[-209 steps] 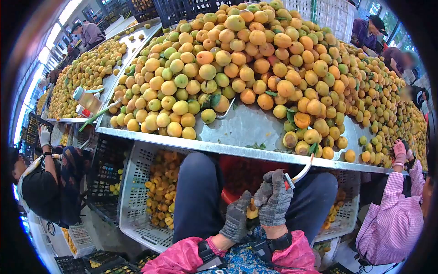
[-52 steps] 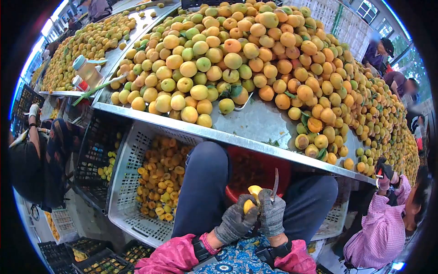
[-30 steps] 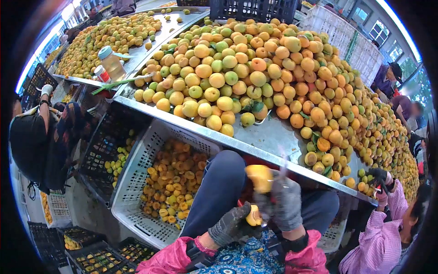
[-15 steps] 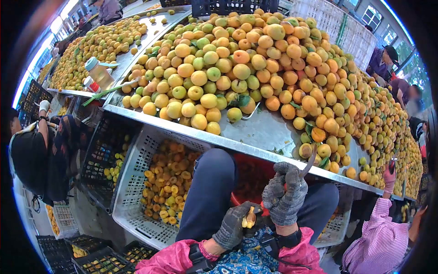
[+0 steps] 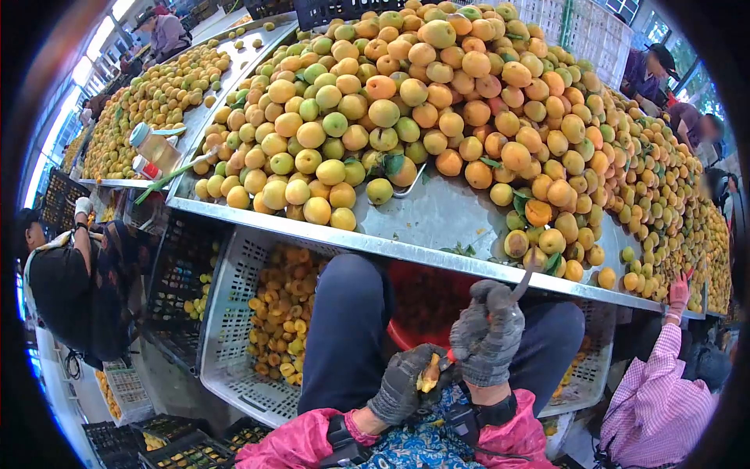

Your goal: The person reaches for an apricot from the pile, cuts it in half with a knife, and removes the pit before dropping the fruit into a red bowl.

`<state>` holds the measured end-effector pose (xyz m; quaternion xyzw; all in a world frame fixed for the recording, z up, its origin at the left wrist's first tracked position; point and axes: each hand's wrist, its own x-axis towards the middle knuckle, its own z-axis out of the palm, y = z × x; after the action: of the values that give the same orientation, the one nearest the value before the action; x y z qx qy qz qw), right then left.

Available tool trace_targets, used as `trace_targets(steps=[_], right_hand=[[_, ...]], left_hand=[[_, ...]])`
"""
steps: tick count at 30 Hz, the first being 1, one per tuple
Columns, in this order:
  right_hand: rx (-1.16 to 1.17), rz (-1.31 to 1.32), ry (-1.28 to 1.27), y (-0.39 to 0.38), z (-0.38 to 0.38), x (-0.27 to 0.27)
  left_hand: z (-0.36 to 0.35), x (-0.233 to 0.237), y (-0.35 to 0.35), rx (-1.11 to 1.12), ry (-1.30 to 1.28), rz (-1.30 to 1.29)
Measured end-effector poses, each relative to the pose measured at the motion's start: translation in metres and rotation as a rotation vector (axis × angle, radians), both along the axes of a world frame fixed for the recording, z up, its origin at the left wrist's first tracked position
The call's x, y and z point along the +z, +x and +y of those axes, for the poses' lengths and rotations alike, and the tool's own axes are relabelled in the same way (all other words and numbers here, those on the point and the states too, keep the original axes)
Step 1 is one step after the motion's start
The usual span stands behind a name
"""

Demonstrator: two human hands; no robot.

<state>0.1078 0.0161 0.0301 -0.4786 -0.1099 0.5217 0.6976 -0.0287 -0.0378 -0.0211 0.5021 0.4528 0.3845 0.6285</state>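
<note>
Fruit piece (image 5: 429, 374) gripped in left hand (image 5: 400, 384) — right hand (image 5: 487, 334) just beside, clenched round knife (image 5: 523, 284).

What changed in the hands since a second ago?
Right hand let go of its apricot half; where that went, I can't tell. Same as before: curved knife in right hand, an apricot piece in left hand, apricot heap apparently untouched.

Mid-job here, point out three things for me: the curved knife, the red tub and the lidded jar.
Curved knife (image 5: 523, 284): head view, on its blade.
Red tub (image 5: 400, 335): head view, on its near rim.
Lidded jar (image 5: 159, 152): head view, on its clear body.
</note>
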Motion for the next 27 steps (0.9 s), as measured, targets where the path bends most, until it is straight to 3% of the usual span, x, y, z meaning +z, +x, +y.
trace_targets(steps=[1, 2, 4, 5, 7, 8, 10, 11, 13, 16, 17, 19, 20, 21, 22, 23, 24, 25, 27], right_hand=[[0.07, -0.075, -0.002, 0.001, 0.0, -0.002], [0.141, -0.152, -0.005, 0.002, 0.0, -0.003], [0.191, -0.077, -0.083, 0.0, 0.002, -0.001], [0.248, -0.115, -0.072, 0.0, 0.004, -0.003], [0.365, -0.128, -0.039, 0.003, 0.007, -0.01], [0.361, -0.124, -0.042, 0.003, 0.006, -0.012], [0.427, -0.17, -0.024, 0.002, 0.007, -0.014], [0.576, -0.259, 0.014, 0.012, 0.006, -0.017], [0.615, -0.329, 0.058, 0.002, 0.0, -0.014], [0.642, -0.467, 0.128, -0.005, -0.001, -0.017], [0.697, -0.658, 0.269, -0.006, 0.001, -0.021], [0.801, -1.072, 0.536, 0.0, 0.006, -0.022], [0.79, -1.078, 0.544, 0.004, 0.007, -0.023], [0.56, -0.897, 0.431, 0.008, 0.01, -0.023], [0.34, -0.708, 0.32, 0.013, 0.012, -0.021], [0.313, -0.4, 0.165, 0.025, 0.008, -0.016], [0.245, -0.292, 0.077, 0.031, 0.006, 0.0], [0.314, -0.271, 0.029, 0.041, 0.001, 0.002], [0.389, -0.243, -0.016, 0.056, -0.008, -0.006]], left_hand=[[0.0, -0.007, 0.001, -0.06, 0.437, 0.321], [-0.003, -0.011, 0.004, -0.064, 0.437, 0.32], [-0.007, -0.013, 0.01, 0.016, 0.062, -0.008], [-0.004, -0.017, 0.009, 0.013, 0.064, -0.005], [0.003, -0.03, 0.005, -0.119, 0.471, 0.232], [0.001, -0.035, 0.005, -0.124, 0.469, 0.235], [-0.001, -0.039, 0.006, -0.209, 0.257, 0.261], [-0.003, -0.039, 0.006, -0.214, 0.262, 0.263], [-0.006, -0.03, 0.009, -0.164, -0.582, -0.076], [-0.009, -0.056, 0.023, -0.035, -0.353, -0.258], [-0.007, -0.062, 0.024, 0.139, -0.863, -0.603], [-0.007, -0.082, 0.028, 0.099, -0.811, -0.611], [-0.007, -0.094, 0.029, 0.069, -0.763, -0.617], [0.005, -0.09, 0.043, 0.202, -0.66, -0.553], [0.019, -0.087, 0.043, 0.054, 0.027, -0.156], [0.021, -0.08, 0.043, 0.054, -0.046, -0.09], [0.032, -0.04, 0.047, 0.056, -0.123, -0.025], [0.039, -0.034, 0.044, 0.059, -0.121, -0.023], [0.047, -0.027, 0.033, 0.122, -0.699, -0.459]])
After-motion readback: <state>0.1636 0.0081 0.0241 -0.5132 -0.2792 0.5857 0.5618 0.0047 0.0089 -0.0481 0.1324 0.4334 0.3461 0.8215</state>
